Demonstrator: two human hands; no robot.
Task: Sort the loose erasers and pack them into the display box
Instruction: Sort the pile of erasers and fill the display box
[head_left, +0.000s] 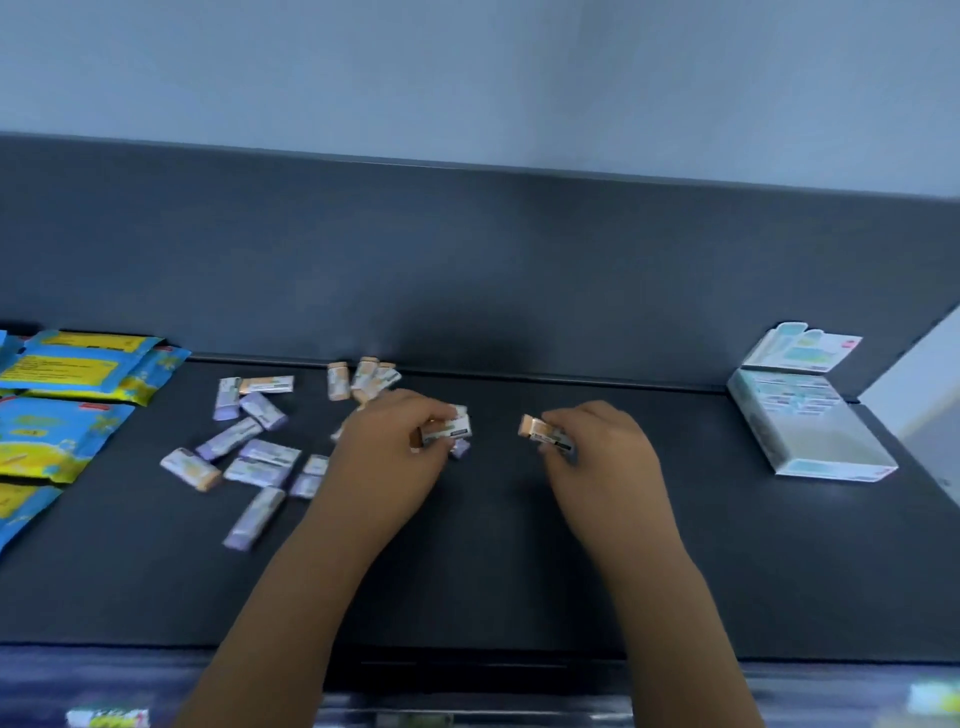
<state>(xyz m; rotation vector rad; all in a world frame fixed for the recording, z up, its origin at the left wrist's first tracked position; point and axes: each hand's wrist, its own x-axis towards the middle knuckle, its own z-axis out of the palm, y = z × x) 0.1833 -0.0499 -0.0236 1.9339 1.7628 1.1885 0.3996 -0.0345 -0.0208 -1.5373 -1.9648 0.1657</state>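
The person works at a dark bench (519, 571) with both hands near its middle, the two hands a little apart. The left hand (387, 447) has its fingers (421, 408) curled round a small stack of erasers (447, 430); how many are in the stack is too blurred to tell. The right hand (602, 447) pinches a single orange-tipped eraser (543, 432), fingers (571, 415) clamped on its sleeved part, the orange end sticking out toward the left hand.

The loose erasers (254, 457) lie scattered on the bench between the left hand and the left edge, pointing every which way, some touching or overlapping, mostly in pale lilac sleeves, a few with orange ends. A smaller cluster of erasers (363, 376) sits against the back edge, just behind the left hand.

The display box (810, 431) stands near the back right corner, well apart from both hands, its lid (800, 348) folded up and leaning at the back wall. Printed items show inside its far part, though what they are cannot be told.

Blue and yellow packets (62, 410) overlap along the left edge.
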